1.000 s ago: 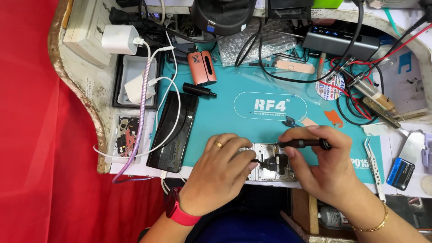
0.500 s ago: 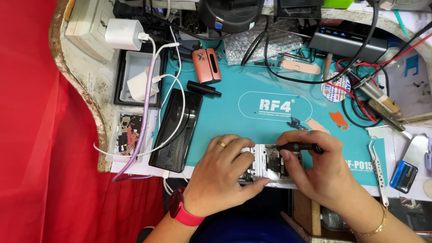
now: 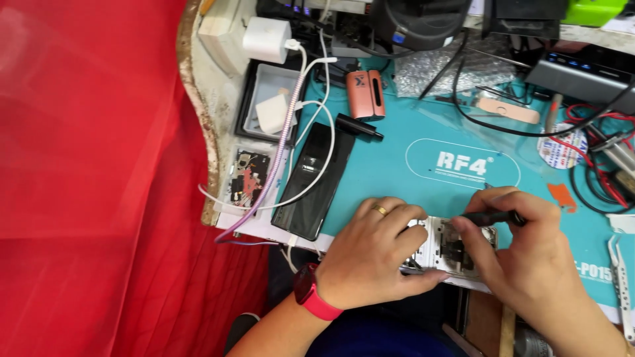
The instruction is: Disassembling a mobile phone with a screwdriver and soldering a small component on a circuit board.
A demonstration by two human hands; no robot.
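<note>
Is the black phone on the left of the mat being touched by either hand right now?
No, the black phone lies apart from both hands; the left hand and right hand are on the opened device.

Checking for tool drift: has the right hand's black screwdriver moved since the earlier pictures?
Cannot tell. The black screwdriver remains just below the white oval outline on the teal mat; the camera shifted, so any small move is unclear.

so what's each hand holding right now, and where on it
The right hand pinches a slim black screwdriver along its shaft. The left hand grips the opened silver phone frame by its left end and lower edge.
</note>
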